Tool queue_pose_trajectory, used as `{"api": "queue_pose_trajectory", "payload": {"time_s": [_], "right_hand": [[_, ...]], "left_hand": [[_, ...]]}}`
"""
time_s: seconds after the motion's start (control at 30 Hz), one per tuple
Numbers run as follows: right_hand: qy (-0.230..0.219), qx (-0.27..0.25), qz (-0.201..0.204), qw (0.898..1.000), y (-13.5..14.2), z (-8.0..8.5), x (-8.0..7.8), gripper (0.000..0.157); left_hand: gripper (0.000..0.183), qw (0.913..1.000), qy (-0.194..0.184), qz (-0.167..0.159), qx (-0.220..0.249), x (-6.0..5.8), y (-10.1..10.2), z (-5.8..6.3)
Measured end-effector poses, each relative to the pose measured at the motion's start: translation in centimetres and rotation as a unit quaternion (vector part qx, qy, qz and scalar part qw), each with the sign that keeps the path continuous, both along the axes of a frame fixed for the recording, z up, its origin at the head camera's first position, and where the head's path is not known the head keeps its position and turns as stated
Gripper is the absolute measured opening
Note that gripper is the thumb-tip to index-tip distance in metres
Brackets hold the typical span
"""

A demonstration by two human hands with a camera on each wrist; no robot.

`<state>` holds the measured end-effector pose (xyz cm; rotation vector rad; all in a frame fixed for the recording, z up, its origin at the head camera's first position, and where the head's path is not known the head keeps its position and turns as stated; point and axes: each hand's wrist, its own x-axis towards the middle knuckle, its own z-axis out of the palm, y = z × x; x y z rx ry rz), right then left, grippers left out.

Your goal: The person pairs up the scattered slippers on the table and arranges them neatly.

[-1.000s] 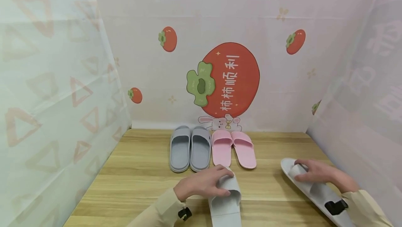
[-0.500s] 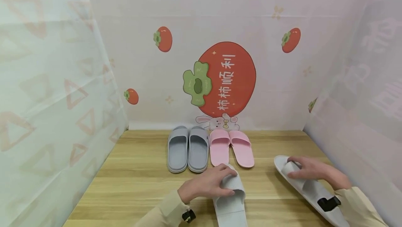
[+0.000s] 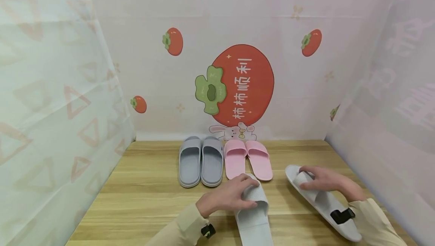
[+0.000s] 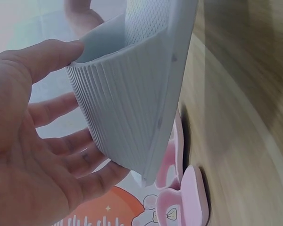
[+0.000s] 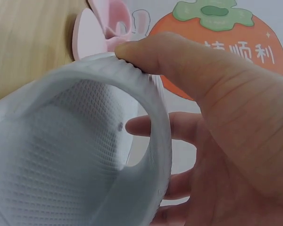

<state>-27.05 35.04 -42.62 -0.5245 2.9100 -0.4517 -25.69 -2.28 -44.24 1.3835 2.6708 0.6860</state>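
Observation:
By its ribbed strap, my left hand [image 3: 227, 197] holds a pale grey-white slipper [image 3: 255, 227]. In the left wrist view the thumb lies on the strap's rear edge [image 4: 92, 61] and the fingertips touch the front edge. Farther right, my right hand [image 3: 326, 180] grips the strap of a matching slipper [image 3: 324, 202], which is tilted with its toe pointing forward and left. The right wrist view has the thumb on top of that strap [image 5: 153, 122] and a finger at its toe opening. Both heel parts lie nearest me; whether the soles touch the wood is unclear.
A pair of grey slippers [image 3: 189, 166] stands side by side at the back of the wooden surface [image 3: 142, 197]. Right beside it is a pink pair [image 3: 235, 163], toes toward the back wall [image 3: 289, 117]. Printed side walls [image 3: 384, 125] bound the space left and right.
The right hand has moved left with its slipper, narrowing the distance between the two pale slippers. My left hand and its slipper have shifted slightly right and forward. The camera view has turned a little.

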Motion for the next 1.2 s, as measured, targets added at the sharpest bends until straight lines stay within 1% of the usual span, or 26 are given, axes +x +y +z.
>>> {"api": "queue_pose_trajectory", "payload": {"time_s": [0.07,0.2,0.33,0.57,0.7,0.83,0.93,1.2], "right_hand": [[0.005,0.005,-0.001,1.0,-0.2,-0.4,-0.3,0.057],[-0.002,0.0,-0.01,1.0,-0.9,-0.2,-0.3,0.058],[-0.009,-0.006,-0.013,1.0,-1.5,0.4,0.1,0.057],[0.0,0.0,-0.011,1.0,-1.6,-0.6,-0.4,0.058],[0.0,-0.002,-0.012,1.0,-1.9,-0.7,-0.7,0.06],[-0.002,-0.007,-0.011,1.0,-2.6,-0.4,-0.7,0.059],[-0.002,-0.017,-0.006,1.0,-3.1,0.1,-0.7,0.058],[-0.016,-0.024,-0.016,0.999,-4.1,0.9,-1.0,0.061]], "left_hand": [[0.051,0.9999,0.012,-0.003,0.009,-0.1,0.2,0.1],[0.05,0.9995,0.027,-0.004,0.016,-0.1,0.7,0.2],[0.051,0.9996,0.024,0.0,0.016,-0.1,1.2,0.3],[0.052,0.9998,0.013,0.013,0.01,-0.5,1.5,-0.1],[0.052,0.9997,0.009,0.019,0.014,-0.7,1.7,-0.4],[0.052,0.9995,0.004,0.025,0.017,-0.9,2.0,-0.5],[0.053,0.9995,-0.003,0.022,0.021,-1.0,2.2,-0.4],[0.053,0.9991,0.01,0.019,0.037,-1.2,2.6,-0.1]]}}
